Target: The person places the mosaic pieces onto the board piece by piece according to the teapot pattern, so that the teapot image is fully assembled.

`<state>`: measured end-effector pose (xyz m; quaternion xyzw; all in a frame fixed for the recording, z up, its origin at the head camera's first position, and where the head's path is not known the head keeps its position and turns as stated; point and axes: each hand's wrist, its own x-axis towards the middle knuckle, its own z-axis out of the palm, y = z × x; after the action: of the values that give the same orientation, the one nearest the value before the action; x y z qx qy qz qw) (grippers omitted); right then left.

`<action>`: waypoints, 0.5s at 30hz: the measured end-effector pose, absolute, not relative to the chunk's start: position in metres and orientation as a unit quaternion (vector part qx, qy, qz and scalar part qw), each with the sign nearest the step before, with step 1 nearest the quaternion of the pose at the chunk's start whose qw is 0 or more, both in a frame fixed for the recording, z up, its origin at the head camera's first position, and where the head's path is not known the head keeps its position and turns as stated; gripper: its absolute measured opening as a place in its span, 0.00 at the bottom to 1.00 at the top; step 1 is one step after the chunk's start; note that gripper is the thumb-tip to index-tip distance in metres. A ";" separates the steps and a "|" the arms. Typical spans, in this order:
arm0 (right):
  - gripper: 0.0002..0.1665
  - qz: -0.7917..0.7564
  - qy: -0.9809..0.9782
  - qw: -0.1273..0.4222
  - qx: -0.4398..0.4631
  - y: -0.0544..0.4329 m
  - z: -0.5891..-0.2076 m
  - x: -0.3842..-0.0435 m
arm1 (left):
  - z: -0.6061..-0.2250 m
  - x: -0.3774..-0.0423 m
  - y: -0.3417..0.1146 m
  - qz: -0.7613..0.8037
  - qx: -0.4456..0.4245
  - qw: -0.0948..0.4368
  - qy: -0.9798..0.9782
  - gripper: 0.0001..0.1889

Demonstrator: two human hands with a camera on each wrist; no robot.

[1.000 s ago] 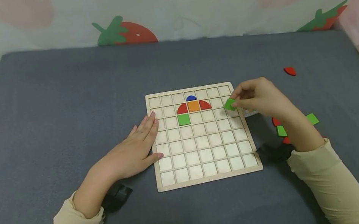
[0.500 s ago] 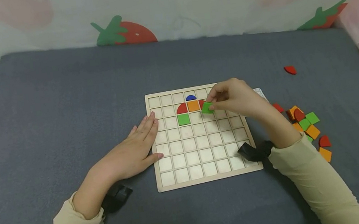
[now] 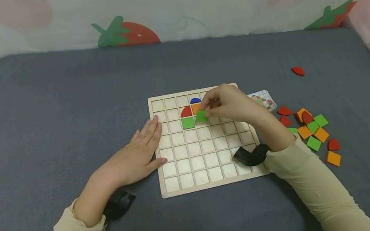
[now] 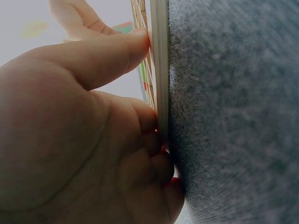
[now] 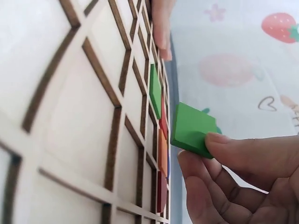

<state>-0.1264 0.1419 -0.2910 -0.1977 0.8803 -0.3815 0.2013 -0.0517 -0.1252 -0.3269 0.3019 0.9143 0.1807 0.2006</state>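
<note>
Right hand [image 3: 229, 103] pinches tilted green tile [image 5: 191, 128] above grid board [image 3: 201, 177]; low or slack pass might nudge orange square [image 3: 195, 109]. Left hand [image 3: 135, 158], fingers extended, touches board.

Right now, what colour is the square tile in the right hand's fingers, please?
Green; the right wrist view shows the square tile best.

Pinched green tile [image 3: 201, 117] shifted leftward; right hand [image 3: 229, 104] too.
</note>
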 end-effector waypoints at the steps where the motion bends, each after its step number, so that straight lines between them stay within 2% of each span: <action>1: 0.06 -0.382 0.880 0.202 -0.198 0.142 -0.292 -0.127 | -0.327 -0.052 -0.125 0.181 0.302 0.200 0.914 0.42; 15: 0.03 -0.362 0.889 0.194 -0.204 0.142 -0.301 -0.130 | -0.325 -0.051 -0.124 0.185 0.299 0.199 0.915 0.42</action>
<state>-0.1295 0.1420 -0.3011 -0.2038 0.8889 -0.3616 0.1939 -0.0506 -0.1241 -0.3251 0.2992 0.9147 0.1852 0.1988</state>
